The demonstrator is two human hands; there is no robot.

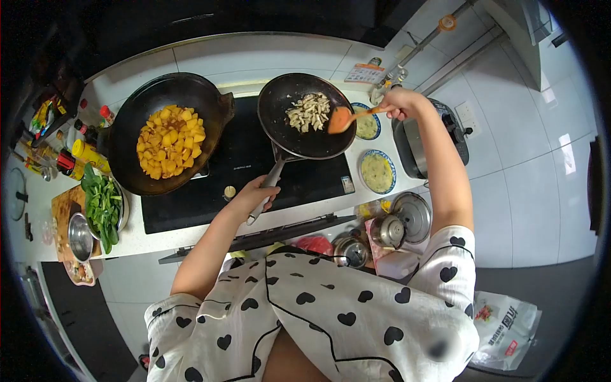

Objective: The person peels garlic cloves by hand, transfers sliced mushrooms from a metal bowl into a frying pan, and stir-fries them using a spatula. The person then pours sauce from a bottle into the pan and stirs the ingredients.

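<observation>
My left hand (256,193) is closed around the grey handle of a dark frying pan (280,141) on the black cooktop (254,178). Inside the pan lies a heap of pale chopped pieces (309,113), maybe mushroom. My right hand (404,103) grips the wooden handle of a spatula (342,120), whose orange head rests inside the pan's right side, beside the pieces. Left of the pan stands a large dark wok (127,108) with yellow-orange cubes (170,143) in brown sauce.
Two blue-rimmed plates (378,172) of pale food stand right of the cooktop, near a rice cooker (410,149). At the left are leafy greens (102,204), a metal bowl (80,237), a cutting board (62,204) and several bottles (89,153). Pots (387,230) sit below the counter's front edge.
</observation>
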